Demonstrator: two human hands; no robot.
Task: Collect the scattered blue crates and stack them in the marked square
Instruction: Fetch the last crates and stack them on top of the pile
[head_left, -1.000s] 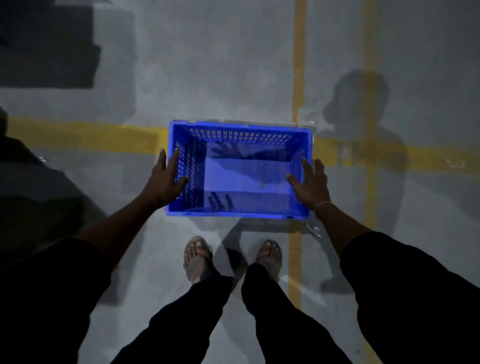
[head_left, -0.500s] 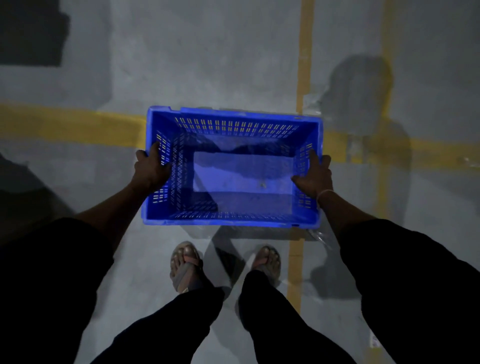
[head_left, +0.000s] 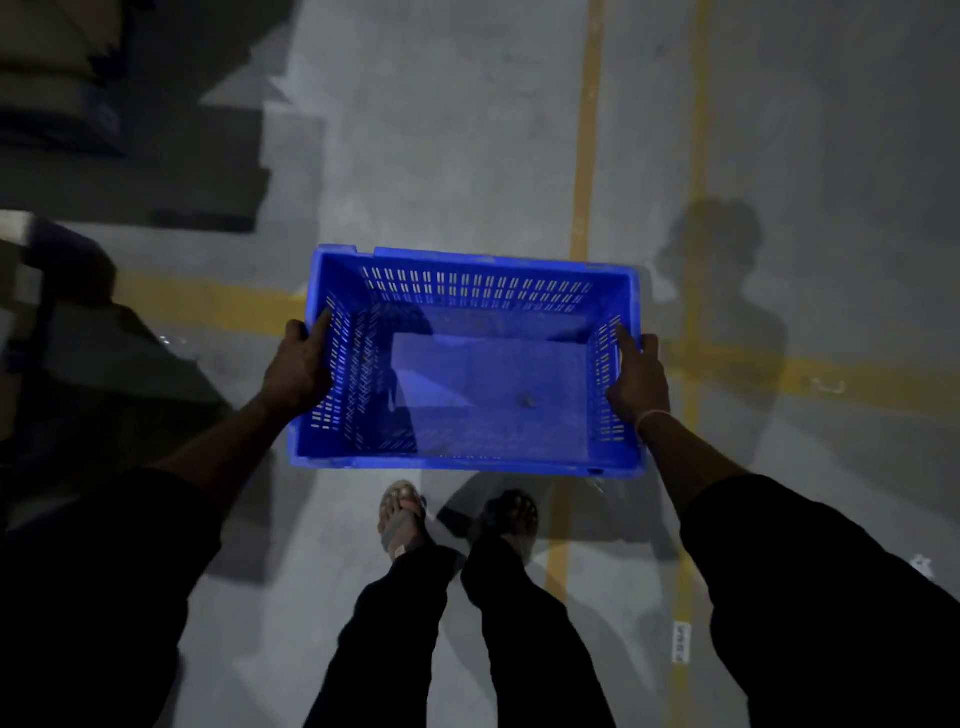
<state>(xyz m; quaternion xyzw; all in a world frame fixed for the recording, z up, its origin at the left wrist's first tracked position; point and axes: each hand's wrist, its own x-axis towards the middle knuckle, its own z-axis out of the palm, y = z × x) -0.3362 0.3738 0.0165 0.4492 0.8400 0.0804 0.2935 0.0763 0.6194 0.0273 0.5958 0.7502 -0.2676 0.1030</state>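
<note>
The blue crate (head_left: 467, 364) is seen to be moulded plastic, its slotted walls smooth and its solid base faintly glossy where light is caught. The floor (head_left: 441, 130) is made of grey concrete, matt and slightly mottled, and is crossed by yellow painted lines (head_left: 587, 156) that are dull and worn. At the bottom of the frame, dark matt cloth is worn on the sleeves (head_left: 831, 597) and trouser legs (head_left: 530, 649).

Blue crate (head_left: 483, 384): rectangular plastic, slotted walls, solid base w/ small dark speck, empty, open side up, roughly level. Held off the floor (head_left: 441, 130) by its short sides, over yellow floor lines (head_left: 584, 156), in front of the feet.
</note>
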